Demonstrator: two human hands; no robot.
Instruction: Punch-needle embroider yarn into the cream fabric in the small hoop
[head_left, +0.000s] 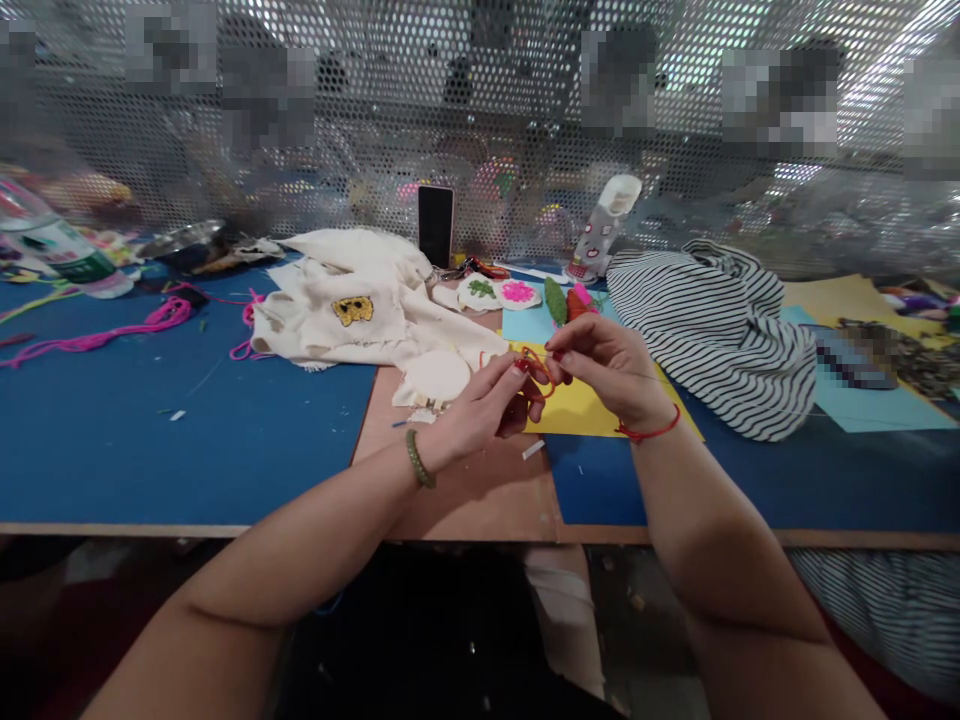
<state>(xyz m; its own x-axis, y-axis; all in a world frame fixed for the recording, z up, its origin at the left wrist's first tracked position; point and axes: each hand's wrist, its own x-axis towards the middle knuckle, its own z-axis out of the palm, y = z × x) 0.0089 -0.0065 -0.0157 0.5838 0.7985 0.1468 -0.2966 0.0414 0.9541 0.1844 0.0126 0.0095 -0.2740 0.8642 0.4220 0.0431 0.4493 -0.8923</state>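
Note:
Over the middle of the table, my left hand (495,397) pinches a small loop of orange-red cord (549,378). Close on its right is my right hand (606,365), with thumb and index finger pressed together; what they grip is too small to make out, though a thin thread seems to run near them. Below the hands lie a yellow sheet (585,405) and a brown board (457,500). A white round fabric piece (439,376) rests left of my left hand. Behind the hands are a green crocheted piece (556,300) and an orange one (576,304).
Cream cloth (375,330) with a yellow patch lies left; striped cloth (720,330) lies right. A phone (436,228) and a bottle (604,228) stand behind, before a perforated metal screen (495,130). Pink yarn (150,322) and a plastic bottle (60,248) are farther left.

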